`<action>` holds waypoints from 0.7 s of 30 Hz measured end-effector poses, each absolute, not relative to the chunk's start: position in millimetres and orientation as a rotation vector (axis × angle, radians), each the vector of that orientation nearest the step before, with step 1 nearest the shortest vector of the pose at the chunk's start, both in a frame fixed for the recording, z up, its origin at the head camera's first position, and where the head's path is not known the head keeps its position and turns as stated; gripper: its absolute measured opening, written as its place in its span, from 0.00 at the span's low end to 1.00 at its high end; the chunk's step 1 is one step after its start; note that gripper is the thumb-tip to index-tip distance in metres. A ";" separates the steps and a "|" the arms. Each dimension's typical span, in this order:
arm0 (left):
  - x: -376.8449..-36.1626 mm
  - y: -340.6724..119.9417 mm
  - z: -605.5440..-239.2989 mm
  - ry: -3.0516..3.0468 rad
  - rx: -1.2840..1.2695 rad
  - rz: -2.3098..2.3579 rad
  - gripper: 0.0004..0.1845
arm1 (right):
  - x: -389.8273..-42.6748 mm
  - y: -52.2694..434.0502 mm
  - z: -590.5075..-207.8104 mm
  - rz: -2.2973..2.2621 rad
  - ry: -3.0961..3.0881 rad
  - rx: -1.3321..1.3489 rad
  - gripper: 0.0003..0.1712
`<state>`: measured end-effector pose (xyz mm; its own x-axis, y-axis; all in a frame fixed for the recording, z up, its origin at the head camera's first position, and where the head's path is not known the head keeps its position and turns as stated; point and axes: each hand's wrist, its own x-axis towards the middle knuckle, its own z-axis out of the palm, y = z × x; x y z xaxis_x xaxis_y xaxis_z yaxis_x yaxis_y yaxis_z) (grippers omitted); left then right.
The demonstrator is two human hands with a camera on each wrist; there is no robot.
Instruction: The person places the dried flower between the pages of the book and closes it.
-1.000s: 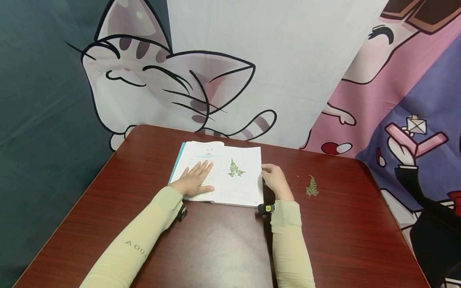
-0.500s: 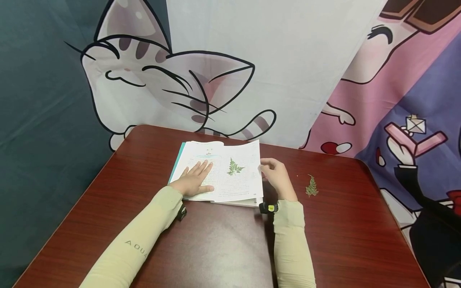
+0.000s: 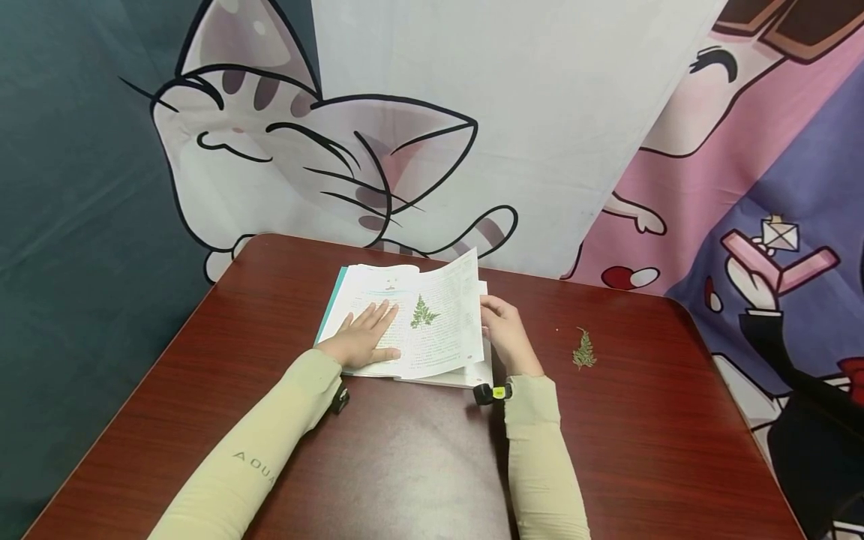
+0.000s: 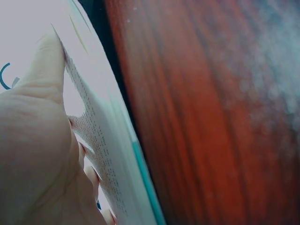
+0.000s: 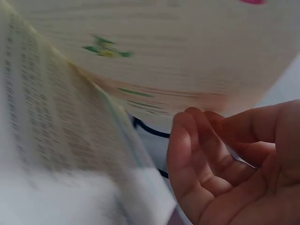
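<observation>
An open book [image 3: 361,277] with a teal cover lies on the table. My left hand [image 3: 361,343] rests flat on its left page, fingers spread. In the left wrist view the thumb and palm [image 4: 33,145] lie along the printed paper. My right hand [image 3: 508,335] is at the outer edge of the right-hand page [image 3: 455,341], which is lifted and bends leftward. In the right wrist view the thumb and curled fingers of the right hand [image 5: 225,159] meet at the raised page [image 5: 164,51]. On that page lies a green fern leaf [image 3: 423,313].
A second, duller fern leaf [image 3: 584,350] lies on the brown table [image 3: 648,420], right of the right hand. Behind the table hangs a cloth [image 3: 540,135] printed with cartoon figures. Both wrists carry small black devices [image 3: 484,394].
The right-hand page has risen from lying flat and swung leftward, carrying the fern leaf with it. My right hand rose, then moved slightly left with it. The left hand stayed put.
</observation>
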<state>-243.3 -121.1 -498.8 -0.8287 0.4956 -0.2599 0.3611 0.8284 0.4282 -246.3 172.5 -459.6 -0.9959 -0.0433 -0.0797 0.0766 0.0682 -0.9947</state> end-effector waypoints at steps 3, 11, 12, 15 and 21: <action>-242.8 -121.7 -498.4 2.651 0.646 0.521 0.51 | -244.9 164.1 -465.2 -2.035 2.234 -0.036 0.19; -242.5 -122.6 -498.1 2.655 0.641 0.532 0.51 | -238.0 145.2 -477.4 -1.937 2.283 -0.321 0.18; -242.6 -122.4 -497.9 2.654 0.637 0.533 0.51 | -237.4 143.0 -478.6 -1.925 2.292 -0.367 0.18; -242.7 -121.8 -496.8 2.652 0.630 0.529 0.51 | -231.9 136.2 -478.2 -1.873 2.336 -0.416 0.20; -241.3 -120.6 -491.5 2.641 0.630 0.510 0.52 | -212.1 126.3 -457.3 -1.823 2.341 -0.353 0.28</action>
<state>-241.3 -120.6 -491.5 -0.8286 0.4889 -0.2728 0.3522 0.8340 0.4248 -212.1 126.3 -457.3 -0.9605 -0.2773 0.0237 -0.0909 0.2320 -0.9685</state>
